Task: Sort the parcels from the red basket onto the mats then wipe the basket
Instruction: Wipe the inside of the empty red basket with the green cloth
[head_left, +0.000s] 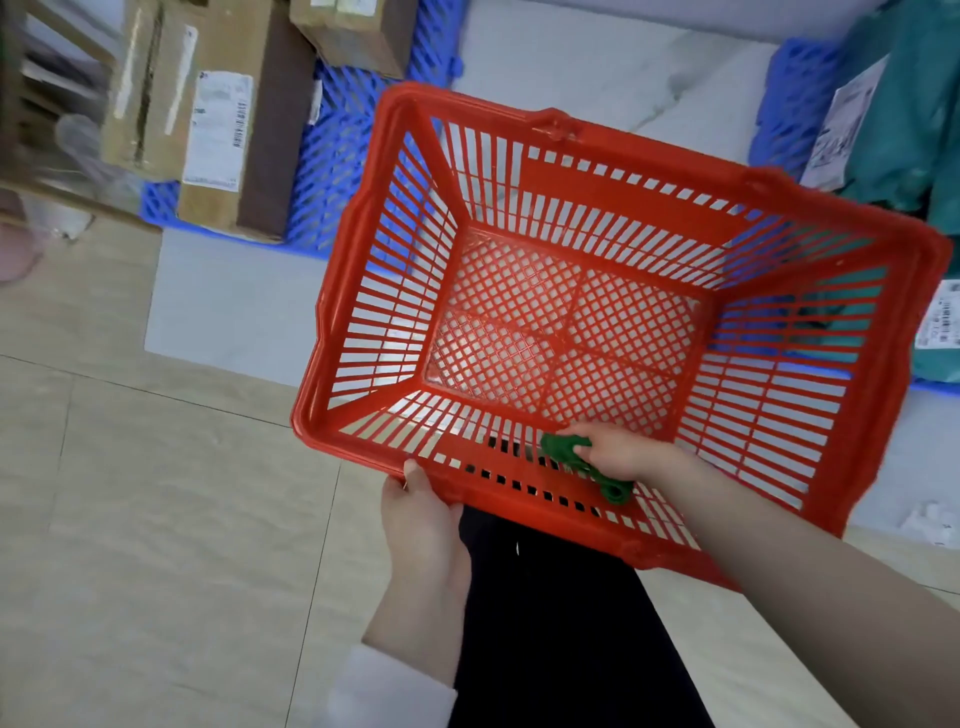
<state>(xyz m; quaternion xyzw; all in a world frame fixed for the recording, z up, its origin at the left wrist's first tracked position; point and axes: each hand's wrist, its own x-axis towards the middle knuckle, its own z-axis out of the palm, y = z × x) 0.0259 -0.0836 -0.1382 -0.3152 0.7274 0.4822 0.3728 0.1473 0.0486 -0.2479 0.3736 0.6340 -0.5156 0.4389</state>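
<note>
Basket (883, 291) empty, parcels (218, 145) on mats (337, 156). Left hand (421, 512) grips rim, right hand (618, 457) clutches cloth (563, 449); wiping's what's left.

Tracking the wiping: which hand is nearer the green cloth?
Right. The right hand grips the green cloth inside the red basket; the left hand holds its near rim, apart from the cloth.

Head view, steeply downward (close over basket (597, 189)).

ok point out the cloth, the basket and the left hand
cloth (560, 449): head view, bunched upper end.
basket (597, 187): head view, solid band of the far wall.
left hand (421, 514): head view, back of the hand.
</note>
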